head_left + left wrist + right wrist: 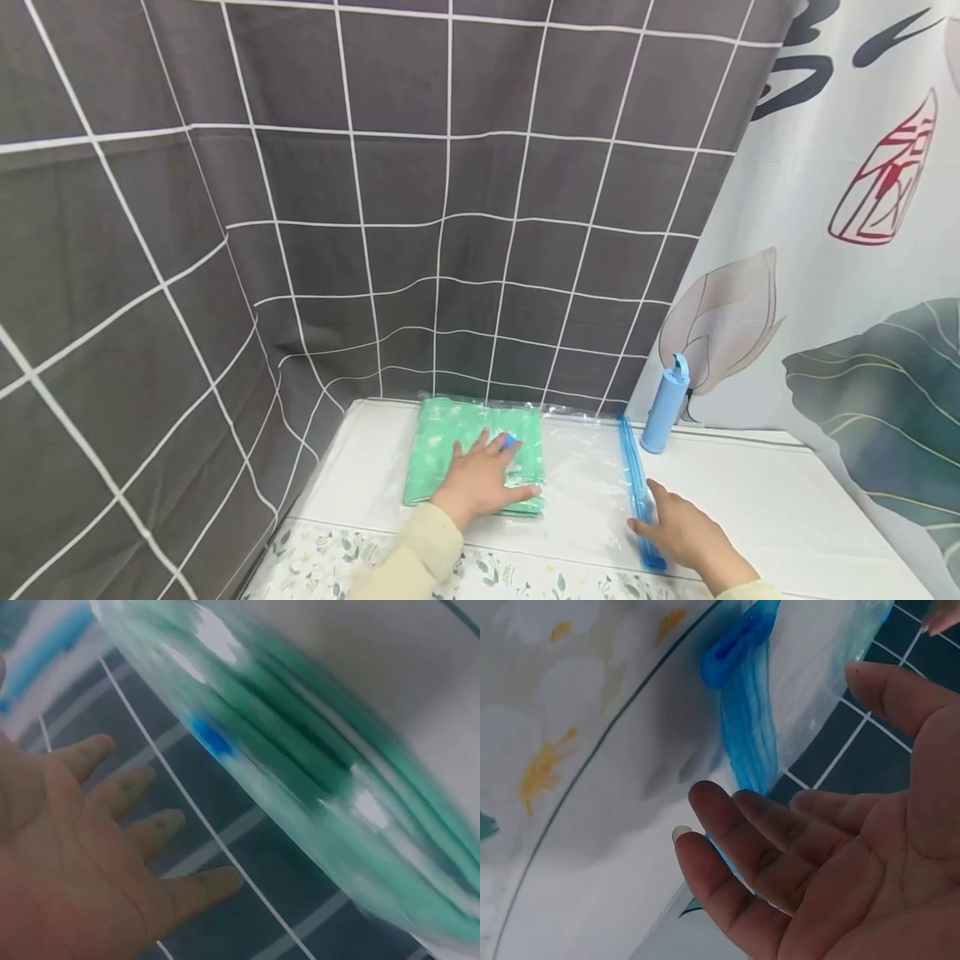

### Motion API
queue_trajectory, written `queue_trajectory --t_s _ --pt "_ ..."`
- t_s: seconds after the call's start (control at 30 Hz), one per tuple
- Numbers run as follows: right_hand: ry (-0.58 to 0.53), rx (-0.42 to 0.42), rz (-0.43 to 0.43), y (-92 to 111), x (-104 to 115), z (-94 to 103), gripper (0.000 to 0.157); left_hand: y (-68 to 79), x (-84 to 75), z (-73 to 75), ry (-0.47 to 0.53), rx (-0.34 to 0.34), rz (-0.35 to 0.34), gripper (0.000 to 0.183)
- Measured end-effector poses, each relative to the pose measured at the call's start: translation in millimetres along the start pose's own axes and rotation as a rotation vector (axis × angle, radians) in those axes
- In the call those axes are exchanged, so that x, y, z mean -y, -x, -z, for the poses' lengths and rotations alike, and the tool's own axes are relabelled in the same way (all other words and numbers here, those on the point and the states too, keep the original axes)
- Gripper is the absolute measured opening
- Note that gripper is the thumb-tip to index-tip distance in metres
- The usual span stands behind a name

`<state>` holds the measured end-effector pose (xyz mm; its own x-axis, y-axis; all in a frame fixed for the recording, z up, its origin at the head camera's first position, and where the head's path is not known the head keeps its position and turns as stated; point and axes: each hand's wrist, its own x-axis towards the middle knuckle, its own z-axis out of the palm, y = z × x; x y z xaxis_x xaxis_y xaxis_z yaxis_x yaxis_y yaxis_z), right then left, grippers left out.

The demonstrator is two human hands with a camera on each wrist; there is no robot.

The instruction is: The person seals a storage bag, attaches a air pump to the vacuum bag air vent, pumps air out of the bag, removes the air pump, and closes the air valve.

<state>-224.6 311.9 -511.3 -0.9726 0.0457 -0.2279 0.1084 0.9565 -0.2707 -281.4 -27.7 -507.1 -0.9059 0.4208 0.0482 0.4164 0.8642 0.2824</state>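
A folded green cloth (pixel 441 442) with pale marks lies inside a clear plastic storage bag (pixel 581 475) on the white surface. My left hand (pixel 480 479) is spread over the cloth, beside a small blue round valve (pixel 510 439) on the bag. In the left wrist view a gap shows between the left palm (pixel 82 847) and the bag. Along the bag's right edge runs a blue zip strip (pixel 633 467), with a blue slider (pixel 739 649) near its front end. My right hand (pixel 686 529) is beside that strip, its fingers loosely bent and holding nothing.
A light blue hand pump (pixel 666 408) stands upright at the back right, beyond the strip. Dark checked fabric (pixel 480 192) hangs behind and to the left; a printed pale curtain (pixel 795 333) hangs at right. Floral cloth (pixel 495 575) covers the front edge.
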Motion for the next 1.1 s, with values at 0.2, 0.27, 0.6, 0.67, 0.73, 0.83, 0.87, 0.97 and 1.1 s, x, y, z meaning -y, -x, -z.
queue_trajectory --t_s 0.2,0.27,0.6,0.67,0.73,0.83,0.87,0.97,1.1 --pt "-0.063 -0.005 0.006 4 -2 -3.6 0.091 -7.9 -52.2 -16.3 -0.138 0.062 -0.117 0.090" --pt "-0.096 -0.008 0.008 4 -2 -4.1 0.090 -9.1 -66.1 -22.1 -0.164 0.085 -0.156 0.090" --pt "-0.339 0.040 -0.077 2 -6 -2.6 0.087 -8.6 -103.8 -45.5 -0.208 0.167 -0.264 0.076" --pt "-0.423 0.059 -0.107 3 -10 -3.6 0.087 -7.8 -106.5 -48.8 -0.216 0.175 -0.274 0.076" --pt "-0.503 0.077 -0.125 4 -15 -4.3 0.086 -7.4 -108.8 -51.3 -0.220 0.179 -0.278 0.077" --pt "-0.599 0.103 -0.141 5 -22 -4.0 0.085 -7.9 -111.7 -54.3 -0.222 0.186 -0.275 0.077" --pt "-0.619 0.112 -0.142 6 -23 -3.6 0.085 -8.3 -112.6 -55.3 -0.220 0.190 -0.273 0.077" --pt "-0.651 0.139 -0.162 9 -25 -3.6 0.083 -8.9 -115.3 -58.3 -0.222 0.200 -0.272 0.077" --pt "-0.684 0.167 -0.168 12 -25 -4.1 0.080 -8.6 -118.7 -61.7 -0.232 0.197 -0.274 0.078"
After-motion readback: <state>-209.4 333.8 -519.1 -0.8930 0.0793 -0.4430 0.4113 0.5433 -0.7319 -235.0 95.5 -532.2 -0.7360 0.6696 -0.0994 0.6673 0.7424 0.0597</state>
